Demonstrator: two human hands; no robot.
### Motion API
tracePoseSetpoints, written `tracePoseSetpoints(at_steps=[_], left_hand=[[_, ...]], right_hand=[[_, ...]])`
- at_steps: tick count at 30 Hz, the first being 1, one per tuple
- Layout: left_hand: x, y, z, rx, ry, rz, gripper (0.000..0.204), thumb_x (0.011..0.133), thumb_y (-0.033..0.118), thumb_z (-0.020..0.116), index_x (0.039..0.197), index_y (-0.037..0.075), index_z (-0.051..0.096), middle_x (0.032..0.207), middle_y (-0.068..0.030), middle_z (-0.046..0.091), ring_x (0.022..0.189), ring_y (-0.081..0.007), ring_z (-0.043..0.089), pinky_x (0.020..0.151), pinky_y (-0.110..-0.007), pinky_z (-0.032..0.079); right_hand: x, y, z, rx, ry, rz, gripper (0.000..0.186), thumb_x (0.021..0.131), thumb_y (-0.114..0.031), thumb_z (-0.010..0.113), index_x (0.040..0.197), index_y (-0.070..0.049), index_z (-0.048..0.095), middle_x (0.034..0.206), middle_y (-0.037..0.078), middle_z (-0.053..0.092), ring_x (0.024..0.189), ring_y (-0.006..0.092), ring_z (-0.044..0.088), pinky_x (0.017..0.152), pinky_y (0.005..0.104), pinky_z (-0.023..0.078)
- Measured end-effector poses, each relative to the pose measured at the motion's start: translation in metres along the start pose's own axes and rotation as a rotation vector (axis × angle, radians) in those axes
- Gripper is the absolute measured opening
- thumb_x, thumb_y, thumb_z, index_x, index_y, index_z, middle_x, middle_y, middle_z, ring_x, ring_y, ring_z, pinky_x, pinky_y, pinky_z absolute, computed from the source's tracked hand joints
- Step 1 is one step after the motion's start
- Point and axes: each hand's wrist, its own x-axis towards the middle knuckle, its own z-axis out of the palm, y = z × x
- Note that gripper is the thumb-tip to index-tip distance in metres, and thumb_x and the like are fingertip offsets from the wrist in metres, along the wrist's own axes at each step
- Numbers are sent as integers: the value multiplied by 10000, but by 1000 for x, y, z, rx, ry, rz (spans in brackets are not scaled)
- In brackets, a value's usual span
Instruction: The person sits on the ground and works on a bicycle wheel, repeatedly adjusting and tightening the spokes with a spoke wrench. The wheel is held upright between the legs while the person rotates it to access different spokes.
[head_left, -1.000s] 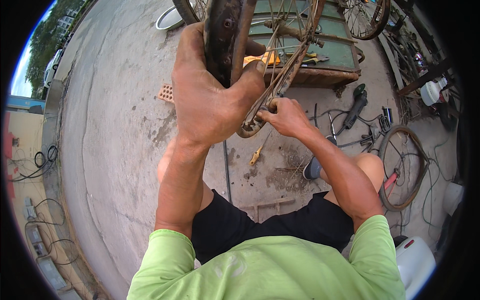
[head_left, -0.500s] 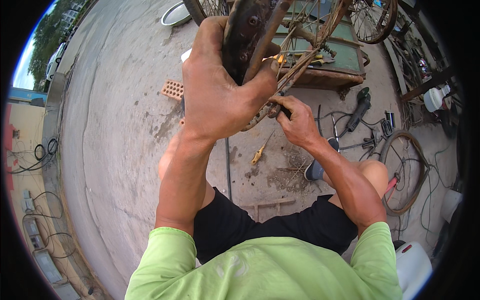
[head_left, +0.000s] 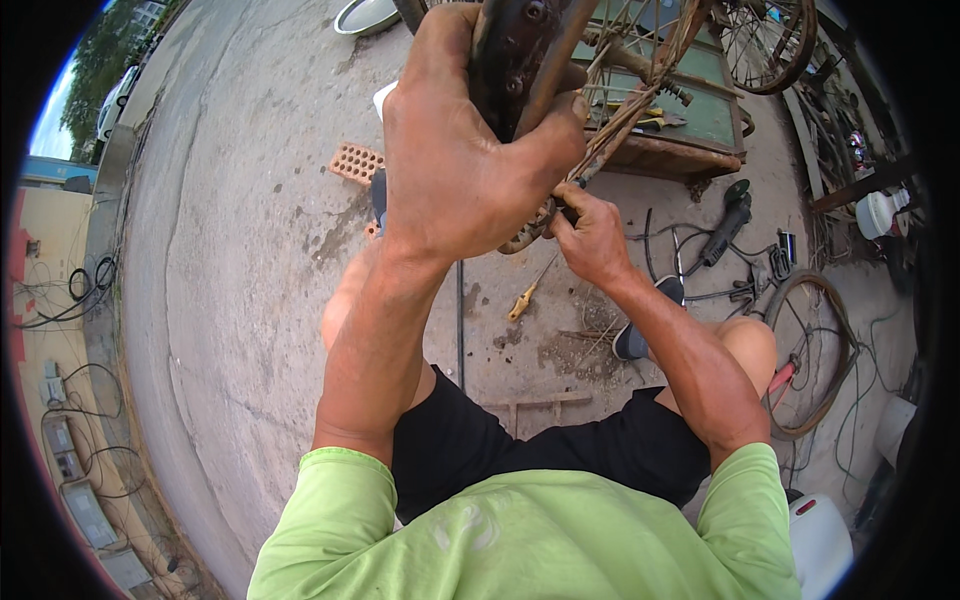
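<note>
A rusty spoked wheel rim [head_left: 512, 80] stands raised in front of me, its dark channel with spoke ends facing me. My left hand [head_left: 465, 160] is wrapped round this rim from the near side, thumb on its right edge. Thin brown spokes [head_left: 628, 118] run up to the hub [head_left: 622, 58]. At the lower part of the rim, my right hand [head_left: 592, 238] has its fingers closed in a pinch beside the spokes. Something small and dark shows at those fingertips, too hidden to name. My left hand covers much of the rim.
Beyond the wheel stands a rusty-edged green cabinet [head_left: 690, 152] with pliers [head_left: 655, 122] on it. On the ground lie a yellow-handled screwdriver [head_left: 522, 300], an angle grinder [head_left: 727, 228], a tyre [head_left: 838, 340], cables and a perforated brick [head_left: 357, 163]. A metal basin [head_left: 366, 14] is farther off.
The view has shifted slightly. My left hand and the rim sit a little farther right in the picture, and my right hand's pinch is still by the lower rim.
</note>
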Motion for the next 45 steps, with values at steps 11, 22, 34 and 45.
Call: tracePoseSetpoints(at_steps=[11, 22, 34, 45], left_hand=[[-18, -1, 0, -98, 10, -142, 464, 797, 39, 747, 1197, -41, 526, 1013, -135, 719, 901, -148, 693, 830, -306, 572], [-14, -12, -7, -169, 46, -265, 458, 797, 44, 733, 1205, -36, 540, 983, -120, 711, 724, -114, 643, 658, -261, 531], [-9, -25, -15, -163, 70, -154, 448, 820, 110, 727, 1201, -30, 539, 998, -110, 707, 827, -112, 638, 745, -272, 532], [-9, -43, -18, -201, 103, -113, 445, 831, 94, 728, 1216, -22, 536, 1002, -112, 707, 826, -123, 648, 755, -277, 541]], right_hand=[[11, -21, 1, -60, -49, -33, 287, 917, -40, 632, 1196, -11, 689, 1011, 258, 705, 984, 460, 683, 789, 456, 544], [14, -34, -13, 260, -367, 203, 337, 971, -92, 567, 1277, 37, 626, 864, 97, 717, 742, 138, 683, 701, 344, 551], [22, -42, -18, 286, -366, 337, 325, 1045, -206, 604, 1239, 52, 640, 940, 80, 724, 711, 118, 676, 668, 289, 508], [27, -56, -20, -42, -393, 294, 349, 1041, -228, 618, 1264, 38, 659, 984, 90, 738, 729, 139, 706, 667, 323, 538]])
